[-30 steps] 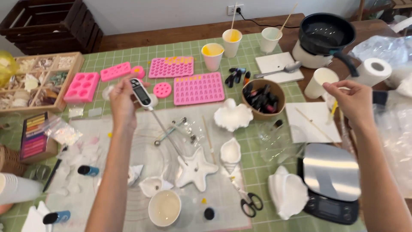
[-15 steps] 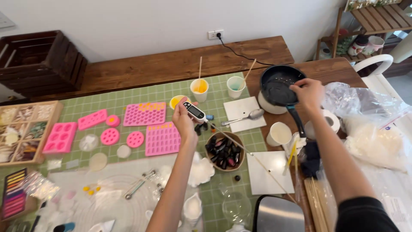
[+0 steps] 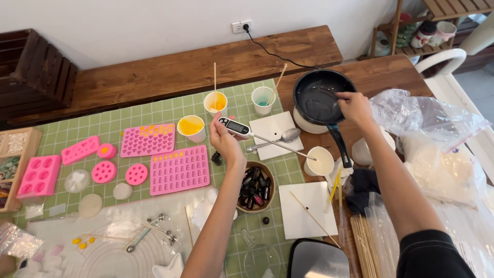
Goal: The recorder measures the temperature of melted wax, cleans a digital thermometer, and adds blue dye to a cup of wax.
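On the wooden worktop (image 3: 170, 72), a green gridded mat (image 3: 128, 116) is covering the near part, and the objects are lying across it. To the right, a crumpled clear plastic bag (image 3: 437, 134) is spreading over the edge. Behind it, a black saucepan (image 3: 318, 98) is sitting on a white base, its dark handle pointing toward the viewer. The right hand (image 3: 354, 105) is resting at the pan's near rim, fingers curled on it; whether they are gripping the rim cannot be told. The left hand (image 3: 222, 139) is raised over the middle of the mat, its fingers clenching the head of a digital probe thermometer (image 3: 234, 126). The head is lying between thumb and fingertips, and the thin metal probe is running out rightward and downward from the fingers, its tip reaching into a white paper cup (image 3: 320, 160) standing just beside the pan handle. Below the left wrist, a brown bowl (image 3: 254, 186) is holding small dark bottles. A white tile (image 3: 276, 134) is carrying a metal spoon (image 3: 278, 139) just under the probe. Left of the hand, pink silicone moulds (image 3: 180, 169) are lying flat, and paper cups with yellow contents (image 3: 191, 126) are standing behind them.
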